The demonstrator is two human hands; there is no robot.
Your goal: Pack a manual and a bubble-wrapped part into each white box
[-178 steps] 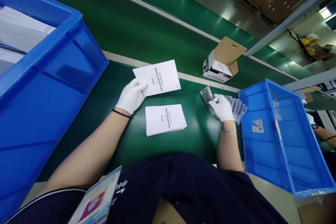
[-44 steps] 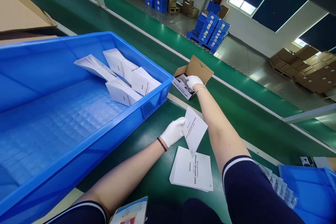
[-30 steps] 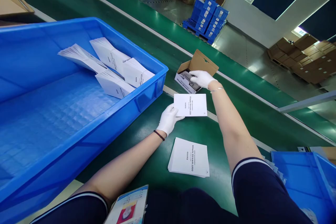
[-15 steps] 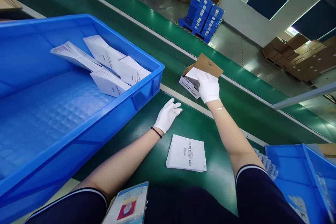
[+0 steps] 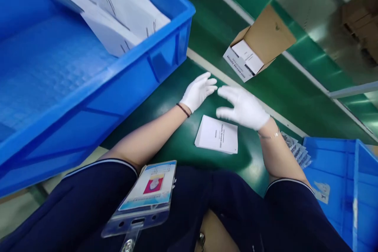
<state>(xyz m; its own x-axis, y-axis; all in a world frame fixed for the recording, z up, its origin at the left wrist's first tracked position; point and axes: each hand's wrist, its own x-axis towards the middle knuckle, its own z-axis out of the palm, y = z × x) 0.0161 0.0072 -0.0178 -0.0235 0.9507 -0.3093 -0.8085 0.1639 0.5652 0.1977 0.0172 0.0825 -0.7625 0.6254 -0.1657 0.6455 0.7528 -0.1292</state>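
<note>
My left hand (image 5: 199, 91), in a white glove, hovers over the green table with its fingers spread and nothing in them. Close by on the right, my gloved right hand (image 5: 242, 106) is open and empty too, thumb apart from the fingers. Below both hands lies a small stack of white printed booklets (image 5: 217, 134). Farther off, an open carton (image 5: 265, 41) with a brown lid and a white printed front sits at the conveyor's edge. A white booklet (image 5: 247, 56) lies inside it, on top.
A big blue bin (image 5: 165, 53) at the left holds several bundles of white booklets (image 5: 118, 19). Another blue bin (image 5: 330, 165) stands at the right, with small clear packets (image 5: 297, 149) beside it. A green conveyor (image 5: 212, 15) runs beyond the table.
My right hand has left the carton and come back toward the booklet stack, empty. A white booklet now shows inside the carton. My left hand stays open. The view has tilted down.
</note>
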